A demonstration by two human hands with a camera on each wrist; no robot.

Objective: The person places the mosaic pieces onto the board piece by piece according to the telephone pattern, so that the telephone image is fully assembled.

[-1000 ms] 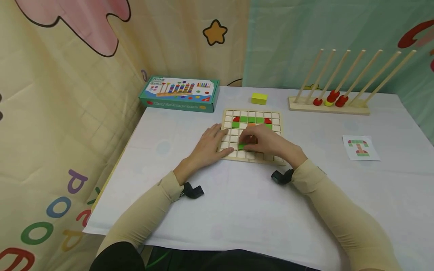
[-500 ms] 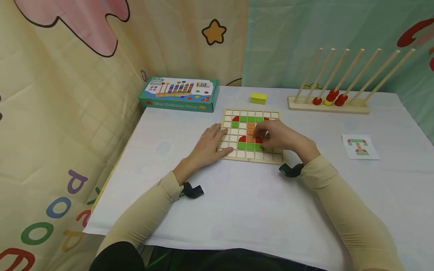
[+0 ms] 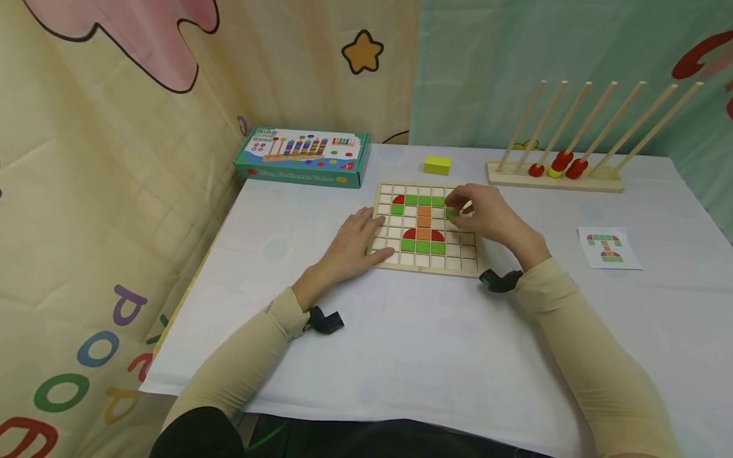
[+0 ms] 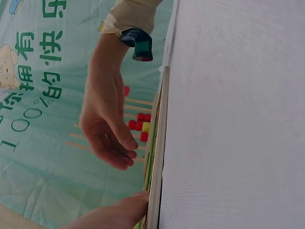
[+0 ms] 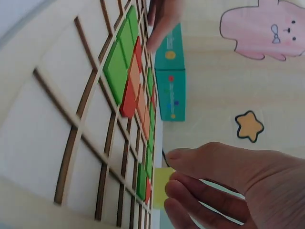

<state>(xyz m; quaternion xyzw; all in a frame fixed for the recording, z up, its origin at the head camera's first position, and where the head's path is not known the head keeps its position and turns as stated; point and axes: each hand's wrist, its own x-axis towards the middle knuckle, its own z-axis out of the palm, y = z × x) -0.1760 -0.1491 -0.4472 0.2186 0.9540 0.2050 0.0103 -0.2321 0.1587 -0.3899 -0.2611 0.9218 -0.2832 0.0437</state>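
The wooden grid board (image 3: 424, 270) lies on the white table, its white cells partly covered by coloured tiles. Green tiles (image 3: 423, 247) line the lower row, with red rounded tiles (image 3: 438, 236) above its ends. A column of orange tiles (image 3: 424, 221) runs up to a green row (image 3: 424, 201). My left hand (image 3: 350, 247) rests at the board's left edge, fingers extended, thumb on its lower left corner. Above the board's upper right part hovers my right hand (image 3: 487, 216), fingers loosely bent, nothing between thumb and fingers in the right wrist view, near a green tile (image 5: 142, 181) and red tile (image 5: 147, 190).
A green game box (image 3: 302, 158) stands at the back left. Behind the board sits a yellow block (image 3: 437, 166). The peg stand (image 3: 555, 181) with red and yellow beads is at the back right, and a printed pattern card (image 3: 609, 248) lies on the right.
My right hand has moved from the lower green row up and right to the board's upper right, uncovering the orange column and lower red tiles. My left hand has stayed in place.
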